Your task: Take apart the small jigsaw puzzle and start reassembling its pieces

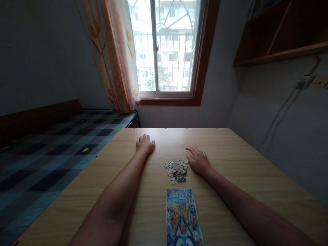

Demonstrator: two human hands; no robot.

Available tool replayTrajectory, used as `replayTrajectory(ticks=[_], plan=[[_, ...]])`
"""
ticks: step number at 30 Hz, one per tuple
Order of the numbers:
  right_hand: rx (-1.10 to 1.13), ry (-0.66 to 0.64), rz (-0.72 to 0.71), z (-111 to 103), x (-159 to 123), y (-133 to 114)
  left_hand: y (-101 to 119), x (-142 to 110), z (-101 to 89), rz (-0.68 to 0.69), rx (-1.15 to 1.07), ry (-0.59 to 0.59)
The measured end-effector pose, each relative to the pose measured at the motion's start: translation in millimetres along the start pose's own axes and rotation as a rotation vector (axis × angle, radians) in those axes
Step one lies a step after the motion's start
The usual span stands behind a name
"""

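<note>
Jigsaw puzzle pieces lie in a loose heap just beyond the top edge of the Bluey picture sheet, both on the wood-grain tabletop. The sheet lies face up with its title upright to the person, presumably so that the artwork can be read from the seat; its lower end runs out of view. The heap is probably kept compact and just past the sheet so that the pieces stay together, clear of the artwork and within reach of both arms. The left hand, beyond the sheet and to its left, rests palm down with fingers spread and released, seemingly just for support. The right hand, beyond the sheet and to its right, is loosely unclenched beside the heap, with no piece visible in it; whether its fingertips touch the nearest piece, I cannot tell. The pieces are small and knobbed, overlapping at all angles: many show pale, greyish faces, others blue or dark print, the darkest patch being nearest the sheet, and a pale one juts out there.
</note>
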State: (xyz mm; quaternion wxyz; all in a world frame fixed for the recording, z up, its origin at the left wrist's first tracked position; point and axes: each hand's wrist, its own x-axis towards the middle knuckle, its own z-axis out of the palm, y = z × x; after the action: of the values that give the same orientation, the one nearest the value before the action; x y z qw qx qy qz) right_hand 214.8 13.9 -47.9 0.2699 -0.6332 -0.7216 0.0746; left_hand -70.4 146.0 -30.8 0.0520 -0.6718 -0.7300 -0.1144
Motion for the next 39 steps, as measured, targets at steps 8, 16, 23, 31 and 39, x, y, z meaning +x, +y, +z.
replayTrajectory(ticks=[8,16,23,31,39], plan=[[0.03,-0.007,0.0,-4,-2,-6,2,1,-5.3,0.001,-0.004,-0.083],[0.143,-0.13,-0.381,-18,-14,-19,1,-2,-4.4,0.0,-0.022,-0.029],[0.144,-0.215,-0.469,-21,-17,-22,1,-8,-7.5,-0.016,-0.087,0.143],[0.16,-0.243,-0.495,-26,-18,-25,-2,-9,-7.2,-0.001,-0.142,0.2],[0.261,-0.242,-0.515,-23,-18,-21,-5,-9,-7.6,0.02,-0.167,0.222]])
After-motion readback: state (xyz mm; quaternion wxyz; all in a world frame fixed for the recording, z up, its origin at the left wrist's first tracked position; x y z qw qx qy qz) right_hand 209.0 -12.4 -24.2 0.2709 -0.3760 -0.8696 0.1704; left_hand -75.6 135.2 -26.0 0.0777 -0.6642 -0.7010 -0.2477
